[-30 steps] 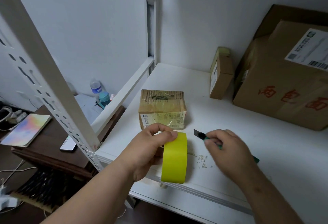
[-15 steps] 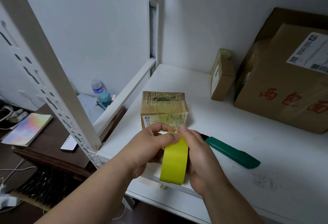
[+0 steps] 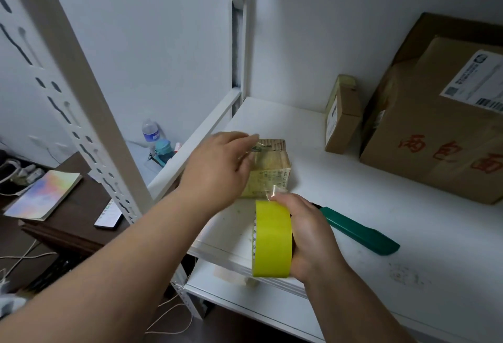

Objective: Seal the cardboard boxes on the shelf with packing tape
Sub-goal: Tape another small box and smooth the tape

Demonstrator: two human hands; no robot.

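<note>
A small taped cardboard box (image 3: 272,172) sits near the front left of the white shelf (image 3: 285,117). My left hand (image 3: 217,165) reaches over the box's left side, its fingertips at the top edge, where it seems to pinch the end of a clear tape strip (image 3: 273,191). The strip runs down the box's front to the yellow tape roll (image 3: 272,239). My right hand (image 3: 307,234) grips that roll upright just in front of the box, thumb at the top where the strip leaves it.
A green utility knife (image 3: 359,231) lies on the shelf right of my right hand. A small upright box (image 3: 343,117) and a large labelled box (image 3: 441,136) stand at the back right. A slotted shelf post (image 3: 81,97) rises at left, with a desk (image 3: 68,231) beyond it.
My right hand put down the knife and took over the roll. My left hand let go of the roll and moved up over the box, drawing a clear strip out.
</note>
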